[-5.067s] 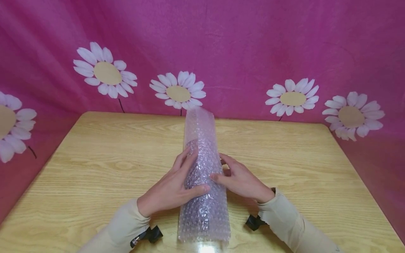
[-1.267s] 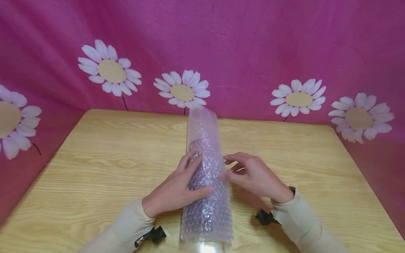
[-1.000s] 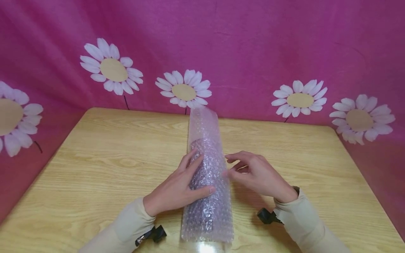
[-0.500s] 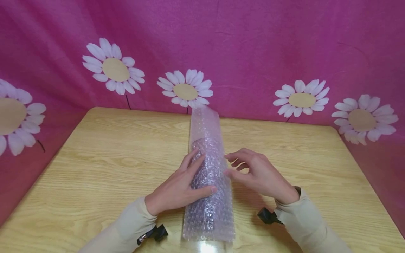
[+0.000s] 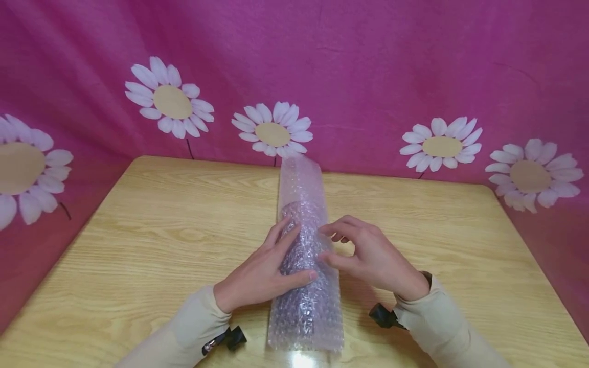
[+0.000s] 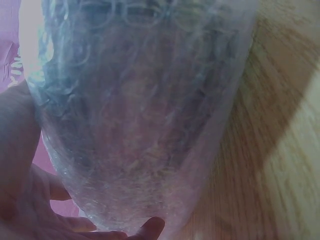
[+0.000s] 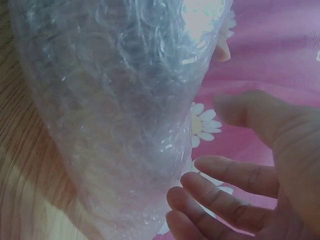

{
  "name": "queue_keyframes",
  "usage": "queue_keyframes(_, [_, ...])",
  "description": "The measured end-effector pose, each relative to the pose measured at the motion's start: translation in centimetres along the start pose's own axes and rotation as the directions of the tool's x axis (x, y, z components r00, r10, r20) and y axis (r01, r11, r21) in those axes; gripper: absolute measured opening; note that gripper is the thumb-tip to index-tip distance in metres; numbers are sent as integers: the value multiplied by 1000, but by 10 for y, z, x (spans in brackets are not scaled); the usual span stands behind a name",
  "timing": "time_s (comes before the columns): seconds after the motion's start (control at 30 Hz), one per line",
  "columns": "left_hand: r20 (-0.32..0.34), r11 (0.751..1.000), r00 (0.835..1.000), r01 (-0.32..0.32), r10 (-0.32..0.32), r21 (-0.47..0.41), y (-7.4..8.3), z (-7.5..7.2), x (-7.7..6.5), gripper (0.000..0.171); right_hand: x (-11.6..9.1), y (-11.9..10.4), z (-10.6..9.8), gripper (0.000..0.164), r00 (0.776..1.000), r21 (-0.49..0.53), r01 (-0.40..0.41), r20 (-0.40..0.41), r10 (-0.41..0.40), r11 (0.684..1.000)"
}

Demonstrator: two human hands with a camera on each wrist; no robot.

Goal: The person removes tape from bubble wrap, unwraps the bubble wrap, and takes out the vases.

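Observation:
A long bundle of clear bubble wrap (image 5: 306,306) lies lengthwise on the table, with something darker showing dimly inside; what it is, I cannot tell. My left hand (image 5: 257,278) rests on its left side, thumb stretched across the top and fingers spread. In the left wrist view, fingertips of the left hand (image 6: 45,210) touch the wrap's side. My right hand (image 5: 375,253) is at the bundle's right side, fingers loosely bent and thumb apart from them. In the right wrist view, the right hand (image 7: 240,190) has its fingers spread beside the wrap (image 7: 110,110), holding nothing.
The wooden table (image 5: 161,220) has rounded far corners. A pink curtain (image 5: 359,66) with large white daisies hangs behind it and along both sides. Small black wrist cameras (image 5: 383,316) sit under both sleeves.
My right hand drew slightly away from the bundle's right side, its fingers loosened, then it moved back in against the wrap. The left hand keeps its place on the bundle.

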State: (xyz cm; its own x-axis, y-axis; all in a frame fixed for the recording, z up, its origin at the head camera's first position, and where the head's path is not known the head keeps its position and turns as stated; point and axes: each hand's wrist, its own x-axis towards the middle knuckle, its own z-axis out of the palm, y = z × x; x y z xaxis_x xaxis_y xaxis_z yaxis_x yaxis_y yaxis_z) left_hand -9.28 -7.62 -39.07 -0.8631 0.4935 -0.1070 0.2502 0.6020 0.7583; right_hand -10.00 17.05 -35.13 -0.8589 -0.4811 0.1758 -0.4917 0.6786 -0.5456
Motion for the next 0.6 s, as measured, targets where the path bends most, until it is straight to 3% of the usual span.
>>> queue_keyframes(0.3, [1, 1000, 1000, 2, -2, -6, 0, -1, 0, 99, 3, -9, 2, 46, 1000, -14, -2, -1, 2, 1000])
queue_keyframes(0.6, [-2, 1000, 1000, 9, -9, -9, 0, 1, 1, 99, 10, -20, 6, 42, 996, -59, 70, 57, -67, 996])
